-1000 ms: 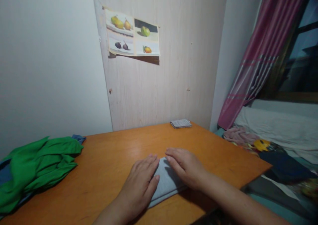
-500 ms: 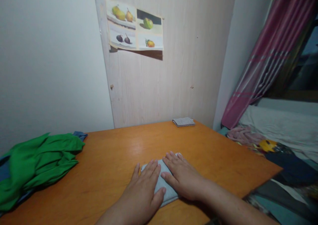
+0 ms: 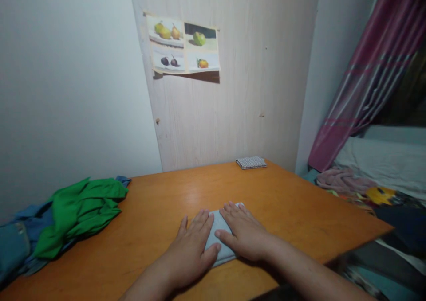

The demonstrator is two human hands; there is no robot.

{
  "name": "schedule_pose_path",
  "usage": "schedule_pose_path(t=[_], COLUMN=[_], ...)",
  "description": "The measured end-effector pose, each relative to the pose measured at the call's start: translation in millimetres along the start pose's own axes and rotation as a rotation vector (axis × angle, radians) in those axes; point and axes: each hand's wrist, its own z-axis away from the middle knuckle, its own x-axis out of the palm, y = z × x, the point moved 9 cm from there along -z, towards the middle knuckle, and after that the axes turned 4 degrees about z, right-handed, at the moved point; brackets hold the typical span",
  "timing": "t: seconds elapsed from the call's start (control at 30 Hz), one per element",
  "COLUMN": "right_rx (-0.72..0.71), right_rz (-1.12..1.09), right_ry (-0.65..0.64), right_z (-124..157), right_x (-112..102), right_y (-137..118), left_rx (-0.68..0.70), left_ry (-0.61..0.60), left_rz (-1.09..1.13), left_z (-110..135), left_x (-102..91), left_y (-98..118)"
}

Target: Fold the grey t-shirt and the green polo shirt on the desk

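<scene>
A light grey-blue piece of cloth [image 3: 218, 230], folded into a small flat packet, lies near the front of the wooden table [image 3: 159, 203]. My left hand [image 3: 195, 248] rests flat over its left part, fingers stretched forward and thumb out to the side. On the right part lies my right hand [image 3: 244, 232], also flat with fingers extended. Between the two hands a strip of the cloth shows; the rest of it is hidden under the palms. Neither hand grips anything.
A crumpled green garment [image 3: 83, 212] and blue denim [image 3: 20, 243] are heaped at the table's left. A folded checkered cloth [image 3: 251, 162] sits at the far right edge. Beyond the table's right side are a pink curtain [image 3: 353, 84] and a pile of fabrics [image 3: 346, 181].
The view has turned slightly left, so more of the denim shows and the table appears shifted right. Both hands stay flat on the folded cloth.
</scene>
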Motion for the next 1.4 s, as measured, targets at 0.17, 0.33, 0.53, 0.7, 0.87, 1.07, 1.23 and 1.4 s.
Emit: schedule_pose_path(t=[0.17,0.33,0.53,0.7,0.87,1.07,1.23,1.4], right_rx=[0.028,0.02,0.018,0.006,-0.015,-0.074,-0.066,0.144], right_rz=[0.017,0.034,0.018,0.013,0.012,-0.041,-0.1,-0.174], right_ry=[-0.049,-0.056,-0.034,0.005,0.021,0.009,0.006,0.169], right_z=[-1.8,-2.8,-5.4,-5.9,-3.8,7.9,24.1,41.1], right_x=[2.0,2.3,4.5,1.9,0.0,-2.5,-7.5,-23.4], right_y=[0.9,0.7,2.2,-1.5,-3.7,1.4,24.6,83.7], left_rx=[-0.169,-0.23,-0.109,-0.058,-0.162,-0.184,-0.181,-0.208], left_ry=[-0.037,0.318,0.509,0.387,0.225,0.151,0.141,0.132], left_rz=[-0.052,0.045,0.174,0.085,-0.112,-0.194,-0.262,-0.323], left_z=[-6.4,-14.3,-27.7,-40.5,-38.8,-39.2,-39.0,-40.8], left_x=[-14.3,-56.7,-59.5,-21.5,3.0,7.8,11.0,12.0], left_y=[-34.0,-56.5,-5.7,28.4,25.3,21.8,21.1,21.7])
